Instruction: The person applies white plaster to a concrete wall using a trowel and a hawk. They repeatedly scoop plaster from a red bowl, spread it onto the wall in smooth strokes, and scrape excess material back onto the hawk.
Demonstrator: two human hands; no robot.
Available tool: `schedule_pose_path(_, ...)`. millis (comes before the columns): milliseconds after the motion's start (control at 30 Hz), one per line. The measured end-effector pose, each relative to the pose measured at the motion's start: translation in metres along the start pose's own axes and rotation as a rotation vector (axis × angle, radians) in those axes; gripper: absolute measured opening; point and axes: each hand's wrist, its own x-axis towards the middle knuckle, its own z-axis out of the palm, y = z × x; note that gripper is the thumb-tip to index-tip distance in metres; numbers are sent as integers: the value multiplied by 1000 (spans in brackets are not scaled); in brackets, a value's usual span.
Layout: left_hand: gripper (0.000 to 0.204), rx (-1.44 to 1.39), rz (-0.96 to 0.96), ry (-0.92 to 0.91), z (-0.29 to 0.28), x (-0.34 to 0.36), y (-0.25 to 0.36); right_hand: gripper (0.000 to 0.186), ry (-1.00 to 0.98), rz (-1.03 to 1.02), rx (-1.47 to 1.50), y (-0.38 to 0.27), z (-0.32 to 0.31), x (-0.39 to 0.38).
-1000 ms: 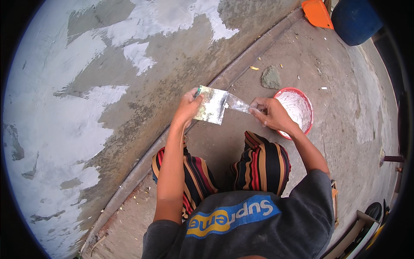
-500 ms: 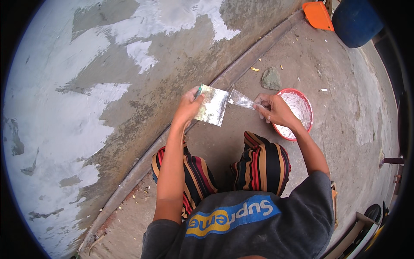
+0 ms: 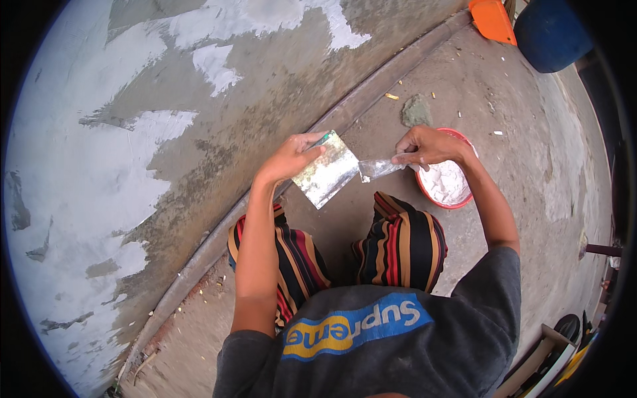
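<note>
My left hand grips a wide, shiny, square-bladed putty knife by its green-edged end, the metal face turned up. In my right hand is a smaller putty knife, its blade pointing left so that its tip meets or nearly meets the wide blade's right edge. A small white dab shows near that tip. Just beyond and below my right wrist stands a red-rimmed tub of white putty, partly hidden by the hand and forearm.
On the left rises a grey wall with uneven patches of white putty. A raised ledge runs along its foot. A stone-like lump lies beyond the tub. An orange dustpan-like piece and a blue drum stand far right.
The wide blade has turned and dropped slightly. My right hand has shifted a little, its knife now lying flatter and lower, and more of the putty shows below my wrist.
</note>
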Motion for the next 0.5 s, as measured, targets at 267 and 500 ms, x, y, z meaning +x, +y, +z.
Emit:
schedule_pose_path(267,44,-134,5,-2,3,5,-7,37,1,-31,-40,-27,15,11)
schedule_pose_path(500,44,-2,-68,40,4,5,3,35,92,-238,-188,-57,25,12)
